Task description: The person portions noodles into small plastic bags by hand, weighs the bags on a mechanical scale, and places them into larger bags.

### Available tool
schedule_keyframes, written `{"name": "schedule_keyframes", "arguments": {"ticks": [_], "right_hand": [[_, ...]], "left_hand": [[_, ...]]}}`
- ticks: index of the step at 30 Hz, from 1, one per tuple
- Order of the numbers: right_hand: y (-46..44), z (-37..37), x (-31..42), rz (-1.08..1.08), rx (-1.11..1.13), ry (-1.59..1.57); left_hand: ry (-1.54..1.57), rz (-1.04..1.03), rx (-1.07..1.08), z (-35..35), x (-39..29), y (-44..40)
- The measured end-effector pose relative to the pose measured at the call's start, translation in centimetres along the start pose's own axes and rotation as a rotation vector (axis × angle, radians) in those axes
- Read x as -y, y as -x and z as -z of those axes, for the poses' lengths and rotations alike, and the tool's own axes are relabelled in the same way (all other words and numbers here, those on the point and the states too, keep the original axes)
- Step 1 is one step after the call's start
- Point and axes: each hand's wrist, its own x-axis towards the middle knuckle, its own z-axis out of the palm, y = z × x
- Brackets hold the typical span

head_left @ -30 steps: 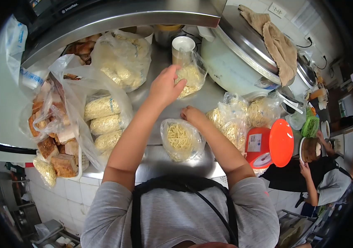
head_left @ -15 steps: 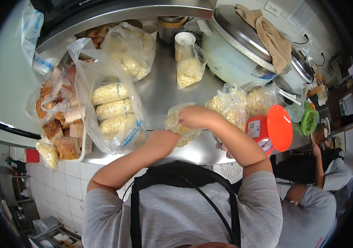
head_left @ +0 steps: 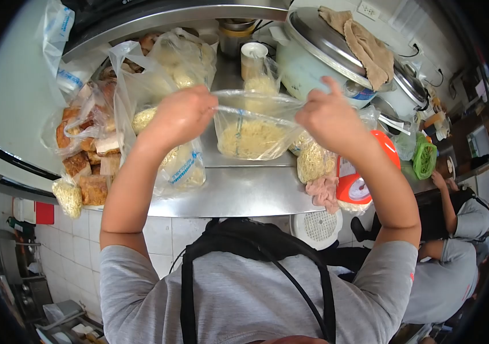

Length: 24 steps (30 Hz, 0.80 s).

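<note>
A clear plastic bag of pale noodles (head_left: 253,137) hangs over the steel counter, its top edge pulled taut between both hands. My left hand (head_left: 187,114) is closed on the left corner of the bag's mouth. On the right corner, my right hand (head_left: 327,114) is pinched, with its index finger pointing up. The noodles lie in the bag's lower part. Under my left forearm is a large bag (head_left: 190,169) with noodle packs, partly hidden. Close to my right hand sit more bagged noodles (head_left: 315,162) and a red kitchen scale (head_left: 354,189), partly covered by my forearm.
Fried chunks (head_left: 95,189) in a tray and bag stand at the left. A large lidded pot (head_left: 325,63) with a brown cloth (head_left: 362,43) is at the back right. Behind the held bag is a white-topped container (head_left: 253,54). Other people (head_left: 442,281) stand at the right.
Both hands have moved up and apart, lifting the noodle bag and stretching its mouth wide. My right forearm has shifted right, across the red scale, and a pink cloth now shows beside it.
</note>
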Motion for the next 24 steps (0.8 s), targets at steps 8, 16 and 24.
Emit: {"name": "schedule_keyframes", "arguments": {"ticks": [8, 16, 24], "right_hand": [[1.5, -5.3, 3.1, -0.18, -0.291, -0.196], [3.7, -13.0, 6.0, -0.463, -0.722, -1.363], [-3.8, -20.4, 11.8, -0.238, -0.026, -1.86]], "left_hand": [[0.661, 0.086, -0.228, -6.7, 0.9, 2.8], [1.408, 0.543, -0.336, -7.5, -0.1, 3.2], [1.534, 0.462, -0.201, -5.5, -1.1, 4.4]]}}
